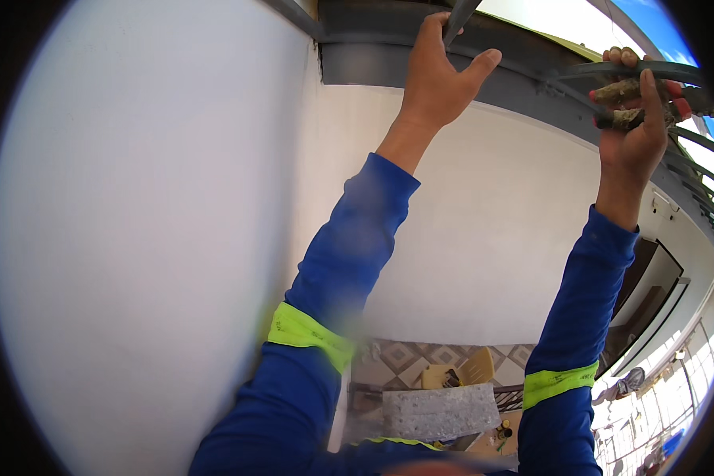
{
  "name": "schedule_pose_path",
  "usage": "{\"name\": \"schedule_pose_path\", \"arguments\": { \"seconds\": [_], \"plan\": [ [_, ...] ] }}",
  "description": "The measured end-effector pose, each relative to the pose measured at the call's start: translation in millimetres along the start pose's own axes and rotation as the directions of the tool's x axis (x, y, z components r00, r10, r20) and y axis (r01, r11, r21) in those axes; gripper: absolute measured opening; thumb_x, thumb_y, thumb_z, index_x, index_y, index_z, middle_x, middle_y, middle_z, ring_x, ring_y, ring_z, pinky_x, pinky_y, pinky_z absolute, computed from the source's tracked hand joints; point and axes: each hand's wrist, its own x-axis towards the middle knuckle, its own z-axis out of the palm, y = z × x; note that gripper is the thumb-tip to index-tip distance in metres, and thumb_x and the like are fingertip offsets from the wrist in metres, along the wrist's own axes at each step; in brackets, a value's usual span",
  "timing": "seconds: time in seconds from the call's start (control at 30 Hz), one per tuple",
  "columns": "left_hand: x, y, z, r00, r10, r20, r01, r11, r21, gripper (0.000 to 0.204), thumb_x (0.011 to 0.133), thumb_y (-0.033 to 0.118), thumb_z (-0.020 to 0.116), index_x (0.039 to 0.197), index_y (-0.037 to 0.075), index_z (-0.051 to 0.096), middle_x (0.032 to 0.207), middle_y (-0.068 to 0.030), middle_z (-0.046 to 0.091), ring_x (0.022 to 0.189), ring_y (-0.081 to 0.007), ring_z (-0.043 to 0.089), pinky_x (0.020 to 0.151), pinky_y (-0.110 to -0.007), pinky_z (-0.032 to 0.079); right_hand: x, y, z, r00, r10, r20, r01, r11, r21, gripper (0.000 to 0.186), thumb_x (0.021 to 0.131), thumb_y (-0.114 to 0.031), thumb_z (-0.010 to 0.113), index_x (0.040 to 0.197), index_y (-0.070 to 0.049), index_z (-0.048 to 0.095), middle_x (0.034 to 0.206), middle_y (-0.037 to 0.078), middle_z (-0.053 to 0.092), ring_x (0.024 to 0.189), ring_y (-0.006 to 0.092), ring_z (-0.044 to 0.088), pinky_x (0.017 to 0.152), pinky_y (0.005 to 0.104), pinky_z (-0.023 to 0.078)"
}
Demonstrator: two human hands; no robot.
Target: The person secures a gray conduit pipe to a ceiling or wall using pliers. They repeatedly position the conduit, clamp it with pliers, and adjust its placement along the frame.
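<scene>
Both my arms reach up overhead in blue sleeves with yellow-green bands. My left hand (444, 86) is at a slanting grey metal bar (461, 19), its fingers curled behind the bar and its thumb stretched out to the side. Further right, my right hand (635, 143) grips pliers (623, 93) with dirty, worn handles showing red at the ends and near the joint. Their jaws point right and are partly lost near the picture's rim. Fingers of that hand also reach up over a curved grey bar (635, 70).
A grey steel beam (365, 63) runs across the top of the white wall (484, 222). Another white wall (143, 238) stands close on my left. Below are a speckled grey board (440, 412), a yellow plastic chair (477, 367) and patterned floor tiles (401, 357).
</scene>
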Motion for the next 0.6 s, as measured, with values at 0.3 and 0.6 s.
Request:
{"name": "schedule_pose_path", "arguments": {
  "seconds": [0.3, 0.6],
  "plan": [
    [5, 1, -5, 0.995, 0.094, -0.033, -0.095, 0.995, -0.025, 0.07, 0.086, 0.037, 0.08, 0.137, 0.003, 0.047, 0.131, -0.0124, 0.057, 0.097, -0.0167, 0.062, 0.073, -0.031, 0.053, 10, 7, -10, 0.997, -0.03, 0.067, 0.025, 0.997, 0.08, 0.025, 0.1, -0.012, 0.061, 0.122, 0.001, 0.059, 0.111, 0.013, 0.067, 0.116, 0.0275, 0.063, 0.111, 0.0436, 0.045],
    [9, -10, -7, 0.995, 0.097, -0.008, -0.097, 0.991, -0.093, 0.069, 0.088, 0.035, 0.081, 0.138, -0.001, 0.05, 0.131, -0.0134, 0.06, 0.083, -0.0134, 0.063, 0.067, -0.026, 0.052, 11, 8, -11, 0.988, -0.074, 0.137, 0.063, 0.994, 0.087, 0.024, 0.101, -0.009, 0.058, 0.123, 0.001, 0.059, 0.109, 0.012, 0.067, 0.113, 0.026, 0.062, 0.109, 0.0419, 0.046]
  ]
}}
